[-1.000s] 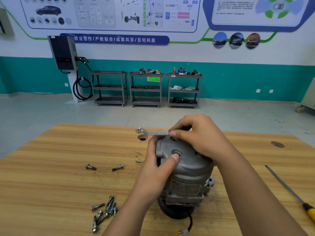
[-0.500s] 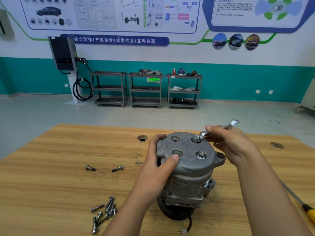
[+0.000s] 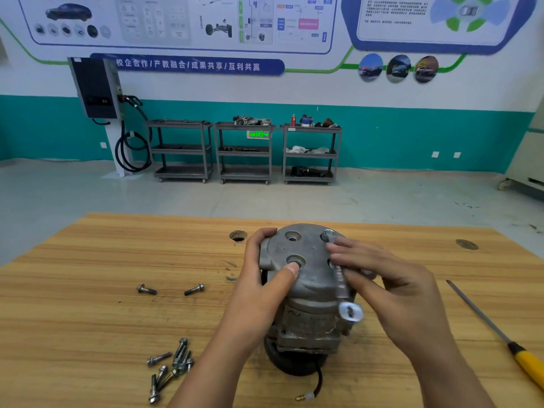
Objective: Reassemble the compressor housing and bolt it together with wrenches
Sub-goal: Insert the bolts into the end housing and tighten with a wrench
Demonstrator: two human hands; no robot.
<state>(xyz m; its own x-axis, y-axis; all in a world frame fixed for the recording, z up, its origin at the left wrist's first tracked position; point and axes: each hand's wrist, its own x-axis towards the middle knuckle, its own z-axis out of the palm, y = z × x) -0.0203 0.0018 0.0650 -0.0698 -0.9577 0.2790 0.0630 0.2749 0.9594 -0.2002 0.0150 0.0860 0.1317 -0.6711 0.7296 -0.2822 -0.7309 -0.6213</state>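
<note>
**Q:** Head view: where did the compressor stand?

**A:** The compressor (image 3: 312,285) stood upright at the middle of the wooden table (image 3: 88,319), with its round end cap facing up.

**Q:** How were the hands placed?

**A:** The left hand (image 3: 265,285) grasped the cap's rim at 9 o'clock. Its fingers were curled over the edge and its thumb was pressed on a port near the cap's centre. The right hand (image 3: 397,290) grasped the wrench (image 3: 341,285), with its fingers laid across the shaft. The wrench's ring end sat on a fitted bolt (image 3: 327,234) at 1 o'clock on the cap. Its free end jutted past the rim at 5 o'clock.

**Q:** What else lay on the table?

**A:** Taken from the compressor:
- a heap of loose bolts (image 3: 173,366) at 8 o'clock;
- a single bolt (image 3: 146,289) and a second bolt (image 3: 194,289) at 9 o'clock, apart from each other;
- a yellow-handled screwdriver (image 3: 485,322) at 4 o'clock;
- a round hole (image 3: 238,235) in the tabletop at 11 o'clock.

Three tool carts (image 3: 244,151) stood against the far wall at 12 o'clock.
</note>
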